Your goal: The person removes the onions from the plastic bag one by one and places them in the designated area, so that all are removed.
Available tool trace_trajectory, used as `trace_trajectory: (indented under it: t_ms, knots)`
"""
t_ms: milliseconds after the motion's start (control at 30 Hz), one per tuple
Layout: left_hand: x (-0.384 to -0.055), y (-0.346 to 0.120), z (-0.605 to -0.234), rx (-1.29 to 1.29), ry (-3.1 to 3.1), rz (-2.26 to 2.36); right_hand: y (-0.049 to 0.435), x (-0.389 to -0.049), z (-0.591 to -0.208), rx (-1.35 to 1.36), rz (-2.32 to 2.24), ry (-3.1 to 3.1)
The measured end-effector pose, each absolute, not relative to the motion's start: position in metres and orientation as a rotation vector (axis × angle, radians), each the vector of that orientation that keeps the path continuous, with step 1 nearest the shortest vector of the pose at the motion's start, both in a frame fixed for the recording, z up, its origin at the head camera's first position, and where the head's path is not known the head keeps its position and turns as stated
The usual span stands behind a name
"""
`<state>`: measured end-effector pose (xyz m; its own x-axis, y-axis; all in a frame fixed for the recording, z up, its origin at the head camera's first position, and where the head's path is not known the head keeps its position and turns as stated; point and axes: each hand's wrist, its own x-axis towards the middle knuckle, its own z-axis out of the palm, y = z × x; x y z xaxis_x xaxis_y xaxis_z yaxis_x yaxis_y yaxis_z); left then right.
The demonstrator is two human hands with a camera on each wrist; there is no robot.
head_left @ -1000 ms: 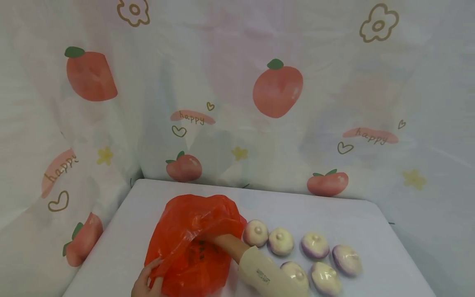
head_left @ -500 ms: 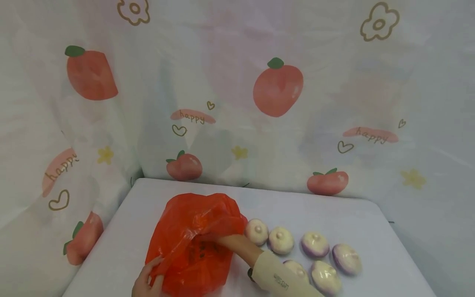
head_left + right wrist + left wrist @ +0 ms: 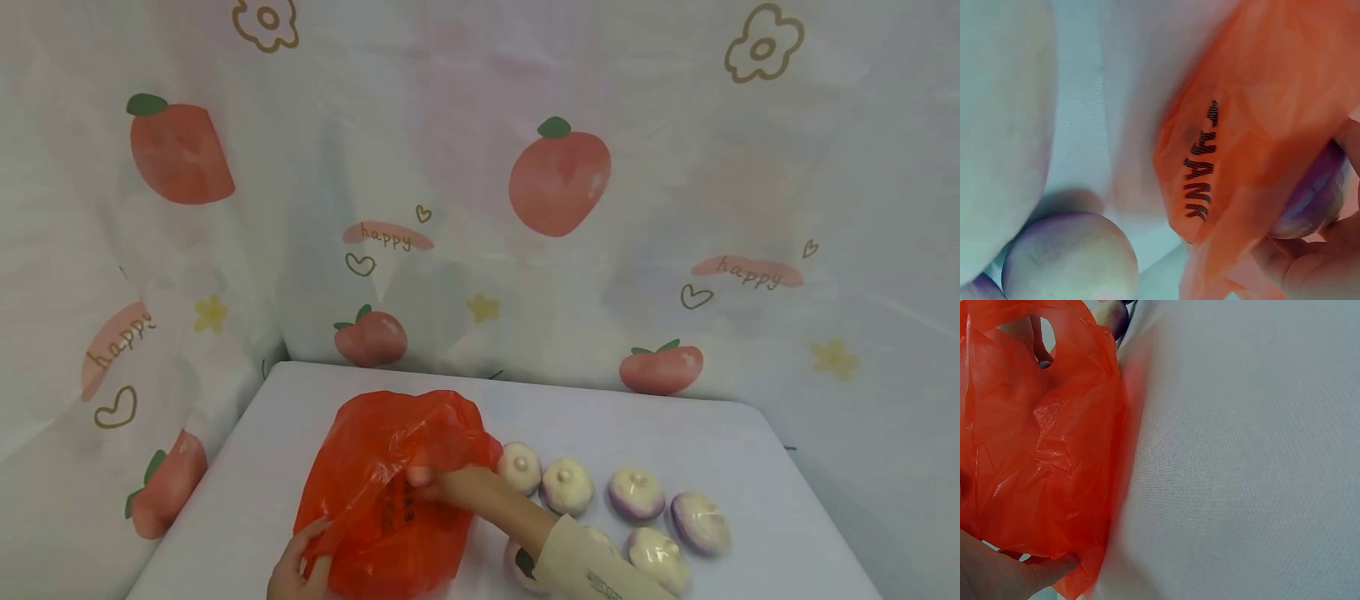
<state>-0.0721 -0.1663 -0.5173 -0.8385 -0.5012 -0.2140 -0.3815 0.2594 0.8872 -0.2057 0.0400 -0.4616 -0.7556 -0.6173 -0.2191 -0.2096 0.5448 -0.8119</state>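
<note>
A red plastic bag [image 3: 382, 433] with dark printed letters lies on the table, its mouth facing right. My left hand [image 3: 300, 571] pinches the bag's near left edge; in the left wrist view its thumb [image 3: 1054, 570] presses on the film. My right hand [image 3: 453, 486] is at the bag's mouth, fingertips partly covered by the red film. Seen from the right wrist, its fingers [image 3: 1304, 259] curl round a purple-and-white turnip [image 3: 1317, 194], partly hidden by the bag. The bag's contents are otherwise hidden.
Several more turnips [image 3: 637, 494] lie in loose rows right of the bag, some partly behind the right sleeve [image 3: 592, 562]. The white table [image 3: 780, 517] backs onto a fruit-printed curtain [image 3: 480, 167].
My right hand has drawn back to the right, from deep in the bag to its mouth, and its sleeve has shifted right. My left hand keeps its pinch on the bag's edge.
</note>
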Motion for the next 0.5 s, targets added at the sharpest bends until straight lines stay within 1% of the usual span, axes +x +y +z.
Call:
trace_trajectory:
  t_ms: [167, 267, 500]
  knots:
    - [-0.072, -0.168, -0.518, 0.848, -2.421, -1.665, 0.044, -0.197, -0.453, -0.75, -0.695, 2.56]
    - [-0.072, -0.168, -0.518, 0.868, -2.438, -1.69, 0.048, -0.193, -0.449, -0.825, -0.57, 2.634]
    - [-0.072, -0.167, -0.52, 0.88, -2.432, -1.727, 0.058, -0.19, -0.446, -0.91, -0.609, 2.686]
